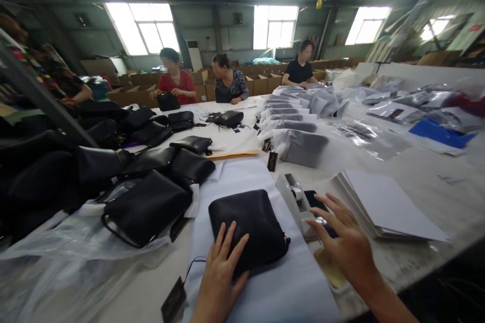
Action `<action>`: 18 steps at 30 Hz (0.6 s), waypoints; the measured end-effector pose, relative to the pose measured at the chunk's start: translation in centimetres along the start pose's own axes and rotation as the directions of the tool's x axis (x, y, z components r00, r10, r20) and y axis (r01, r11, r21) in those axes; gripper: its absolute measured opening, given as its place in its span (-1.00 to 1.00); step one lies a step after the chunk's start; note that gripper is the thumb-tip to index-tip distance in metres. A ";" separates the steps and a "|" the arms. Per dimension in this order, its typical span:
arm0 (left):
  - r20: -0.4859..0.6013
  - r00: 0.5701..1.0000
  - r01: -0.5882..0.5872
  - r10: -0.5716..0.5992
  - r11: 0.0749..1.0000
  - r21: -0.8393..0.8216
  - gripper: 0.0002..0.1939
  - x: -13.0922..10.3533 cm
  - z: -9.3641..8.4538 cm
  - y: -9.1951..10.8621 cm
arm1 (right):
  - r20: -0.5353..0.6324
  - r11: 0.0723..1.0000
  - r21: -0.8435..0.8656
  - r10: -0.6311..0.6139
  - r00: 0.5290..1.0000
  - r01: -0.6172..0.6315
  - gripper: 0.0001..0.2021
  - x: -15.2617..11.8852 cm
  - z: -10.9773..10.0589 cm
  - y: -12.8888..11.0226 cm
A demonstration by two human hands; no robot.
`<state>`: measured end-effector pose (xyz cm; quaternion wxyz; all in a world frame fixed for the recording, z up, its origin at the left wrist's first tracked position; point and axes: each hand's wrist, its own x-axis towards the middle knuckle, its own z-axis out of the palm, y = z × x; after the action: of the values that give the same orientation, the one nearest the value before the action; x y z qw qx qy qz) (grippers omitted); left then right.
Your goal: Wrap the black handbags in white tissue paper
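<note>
A black handbag lies flat on a white paper sheet in front of me. My left hand rests on its lower left part, fingers spread. From beneath comes a thin cord with a dark hang tag. To the right, my right hand is raised beside a tape dispenser, thumb and forefinger close together. Between them shows a small shiny bit that looks like a piece of clear tape. Behind those fingers lies a dark, flat object, partly hidden.
Black bags are heaped at left over clear plastic. Wrapped bags stand in a row ahead. White boards are stacked at right; a blue sheet lies farther back. Several people work across the table.
</note>
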<state>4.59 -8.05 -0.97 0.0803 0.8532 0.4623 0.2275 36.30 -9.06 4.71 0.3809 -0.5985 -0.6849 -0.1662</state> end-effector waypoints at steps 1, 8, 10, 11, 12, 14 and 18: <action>-0.005 1.000 -0.005 0.005 1.000 0.007 -0.08 0.0 0.0 0.0 | 0.018 0.997 0.078 -0.010 1.000 0.009 -0.86 2.1 1.1 -0.3; -0.061 0.996 -0.059 0.062 0.996 0.065 -0.05 -0.3 1.7 -1.3 | 0.543 0.972 0.232 -0.164 0.823 0.041 -0.77 13.6 14.9 -0.4; -0.087 0.992 -0.085 0.094 0.991 0.104 -0.10 -0.4 2.5 -1.9 | 0.627 0.982 0.176 -0.162 0.762 0.064 -0.74 15.3 19.0 -0.3; -0.105 0.989 -0.094 0.109 0.987 0.132 -0.13 -0.5 2.9 -2.1 | 0.648 0.986 0.148 -0.150 0.747 0.070 -0.70 15.9 20.9 -0.3; -0.128 0.985 -0.097 0.119 0.981 0.167 -0.18 -0.5 3.3 -2.3 | 0.659 0.990 0.124 -0.137 0.739 0.073 -0.64 16.2 22.4 -0.3; -0.189 0.973 -0.084 0.131 0.967 0.239 -0.31 -0.5 4.0 -2.7 | 0.680 0.995 0.068 -0.103 0.726 0.077 -0.52 16.2 24.9 -0.3; -0.314 0.937 -0.060 0.154 0.955 0.289 -0.44 -0.4 5.1 -3.1 | 0.683 0.994 0.022 -0.092 0.724 0.105 -0.59 15.2 27.2 -0.3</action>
<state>4.50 -6.25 -6.69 -0.1307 0.8294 0.4488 0.3059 27.35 19.98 -2.08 0.0876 -0.5839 -0.8062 0.0391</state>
